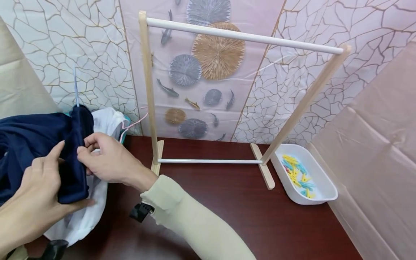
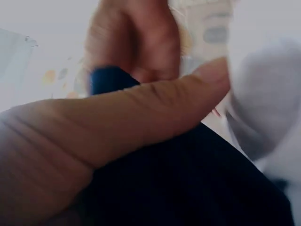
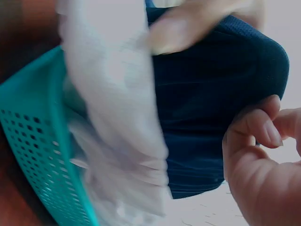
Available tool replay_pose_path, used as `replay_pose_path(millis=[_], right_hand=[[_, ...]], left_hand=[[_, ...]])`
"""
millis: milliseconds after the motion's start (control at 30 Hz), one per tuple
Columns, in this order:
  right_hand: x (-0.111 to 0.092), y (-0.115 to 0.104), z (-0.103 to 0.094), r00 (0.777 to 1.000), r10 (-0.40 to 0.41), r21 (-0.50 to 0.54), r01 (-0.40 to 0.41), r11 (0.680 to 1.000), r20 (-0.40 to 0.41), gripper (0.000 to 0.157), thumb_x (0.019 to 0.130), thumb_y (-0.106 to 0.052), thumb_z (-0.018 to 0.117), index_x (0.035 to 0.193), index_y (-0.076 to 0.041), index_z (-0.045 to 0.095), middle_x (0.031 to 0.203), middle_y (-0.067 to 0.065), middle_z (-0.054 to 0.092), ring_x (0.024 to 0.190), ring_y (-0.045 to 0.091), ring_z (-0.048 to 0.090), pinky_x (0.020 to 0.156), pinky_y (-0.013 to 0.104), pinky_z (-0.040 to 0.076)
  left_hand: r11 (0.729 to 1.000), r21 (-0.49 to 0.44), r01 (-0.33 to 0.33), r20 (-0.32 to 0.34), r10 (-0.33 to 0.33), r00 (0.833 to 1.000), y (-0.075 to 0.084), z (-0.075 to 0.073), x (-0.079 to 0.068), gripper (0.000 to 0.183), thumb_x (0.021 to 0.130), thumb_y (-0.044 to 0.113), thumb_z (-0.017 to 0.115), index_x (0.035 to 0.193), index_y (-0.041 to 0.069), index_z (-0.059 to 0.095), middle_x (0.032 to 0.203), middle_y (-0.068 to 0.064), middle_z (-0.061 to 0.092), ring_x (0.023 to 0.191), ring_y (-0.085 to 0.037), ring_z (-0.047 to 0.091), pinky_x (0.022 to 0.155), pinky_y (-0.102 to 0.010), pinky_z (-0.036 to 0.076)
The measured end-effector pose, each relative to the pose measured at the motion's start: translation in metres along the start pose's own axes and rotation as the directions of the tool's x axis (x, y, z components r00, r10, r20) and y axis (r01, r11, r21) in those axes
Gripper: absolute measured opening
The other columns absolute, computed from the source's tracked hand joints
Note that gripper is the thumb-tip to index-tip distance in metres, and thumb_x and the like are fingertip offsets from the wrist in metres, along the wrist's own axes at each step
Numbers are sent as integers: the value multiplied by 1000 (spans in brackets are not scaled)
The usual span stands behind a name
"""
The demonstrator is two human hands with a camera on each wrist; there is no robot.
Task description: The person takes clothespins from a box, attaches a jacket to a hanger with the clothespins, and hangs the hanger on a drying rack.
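Note:
A dark navy garment (image 1: 74, 155) lies bunched over the left side of the table. A pale blue hanger hook (image 1: 76, 88) stands up from its top. My left hand (image 1: 37, 196) holds the garment near its lower edge, the thumb stretched across the navy cloth (image 2: 188, 179) in the left wrist view. At the garment's right edge, my right hand (image 1: 110, 159) pinches the fabric between curled fingers and thumb. In the right wrist view these fingers (image 3: 258, 127) meet the cloth's border. The rest of the hanger is hidden inside the garment.
Beneath sits a teal perforated basket (image 3: 42, 127) with a white garment (image 1: 94, 209) draped from it. A pink hanger (image 1: 130, 126) sticks out. A wooden rack with a white top bar (image 1: 243, 35) stands centrally. Right of it, a white tray (image 1: 328, 191) holds yellow and blue clothespins (image 1: 299, 173).

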State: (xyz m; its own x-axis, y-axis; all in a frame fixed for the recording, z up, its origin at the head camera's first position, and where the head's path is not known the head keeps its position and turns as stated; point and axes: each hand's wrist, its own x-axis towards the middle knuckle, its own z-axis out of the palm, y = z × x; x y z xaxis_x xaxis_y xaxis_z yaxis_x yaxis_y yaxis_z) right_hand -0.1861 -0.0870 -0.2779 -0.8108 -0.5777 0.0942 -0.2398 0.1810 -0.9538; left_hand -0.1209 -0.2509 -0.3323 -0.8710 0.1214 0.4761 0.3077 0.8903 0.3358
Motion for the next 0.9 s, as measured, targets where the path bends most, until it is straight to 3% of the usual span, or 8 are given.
replay_pose_path(millis=[100, 233, 333, 433, 467, 667, 767, 900], right_hand=[[-3, -8, -10, 998, -52, 51, 50, 997, 23, 15, 104, -10, 54, 115, -1, 52, 84, -6, 55, 55, 3, 57, 59, 15, 51], [-9, -18, -27, 992, -114, 75, 110, 991, 52, 18, 106, -10, 51, 119, 2, 52, 90, 0, 58, 58, 4, 56, 60, 15, 51], [-16, -24, -40, 987, -147, 95, 141, 985, 59, 21, 107, -9, 49, 122, 4, 53, 95, 4, 60, 62, 3, 56, 62, 15, 50], [-26, -30, -53, 985, -168, 113, 161, 980, 49, 23, 107, -8, 48, 125, 6, 53, 98, 8, 61, 64, 4, 57, 63, 17, 49], [-30, -32, -57, 983, -178, 108, 172, 979, 44, 23, 107, -7, 47, 125, 6, 53, 98, 8, 60, 64, 4, 56, 63, 17, 49], [-53, -40, -87, 967, -253, 40, 252, 967, 30, 22, 107, -5, 47, 124, 5, 55, 98, 10, 61, 73, 5, 55, 71, 16, 46], [-65, -41, -99, 960, -280, 28, 279, 960, 12, 21, 107, -5, 47, 123, 5, 55, 101, 11, 62, 79, 5, 58, 75, 17, 47], [-79, -35, -109, 934, -353, -92, 348, 933, -49, 20, 107, -7, 48, 121, 3, 58, 91, 7, 58, 73, 8, 54, 72, 20, 44]], left_hand=[[999, 7, 49, -21, -49, 999, -6, 1, 2, 147, 50, 48, 99, 156, -10, 15, 126, -50, 36, 109, -66, 32, 89, -74, 27], [992, 4, 123, -71, -122, 990, -14, -3, 4, 138, 53, 18, 95, 160, -3, 11, 142, -49, 24, 127, -68, 23, 101, -77, 20], [989, 22, 147, -122, -143, 982, -22, -6, 6, 135, 68, 64, 85, 159, -3, 11, 151, -47, 17, 142, -65, 12, 117, -72, 9], [987, 21, 161, -99, -158, 982, -35, -6, 4, 155, 56, 105, 44, 159, -5, 10, 157, -46, 7, 150, -61, -1, 124, -65, -4], [985, 19, 172, -88, -169, 982, -40, -5, 4, 161, 46, 110, 27, 159, -4, 9, 158, -45, 4, 151, -60, -4, 124, -65, -6], [977, 64, 206, -76, -201, 977, -59, -1, 0, 165, 38, 112, 22, 162, 3, 6, 161, -43, -1, 151, -61, -3, 123, -68, -4], [979, 65, 191, -14, -191, 982, -61, -2, -1, 164, 44, 99, 66, 162, 5, 4, 161, -43, -4, 149, -63, -3, 122, -69, -4], [988, 70, 141, 110, -148, 983, -50, -2, 1, 156, 49, 42, 101, 163, 9, 0, 164, -38, -8, 149, -63, -2, 113, -79, 2]])
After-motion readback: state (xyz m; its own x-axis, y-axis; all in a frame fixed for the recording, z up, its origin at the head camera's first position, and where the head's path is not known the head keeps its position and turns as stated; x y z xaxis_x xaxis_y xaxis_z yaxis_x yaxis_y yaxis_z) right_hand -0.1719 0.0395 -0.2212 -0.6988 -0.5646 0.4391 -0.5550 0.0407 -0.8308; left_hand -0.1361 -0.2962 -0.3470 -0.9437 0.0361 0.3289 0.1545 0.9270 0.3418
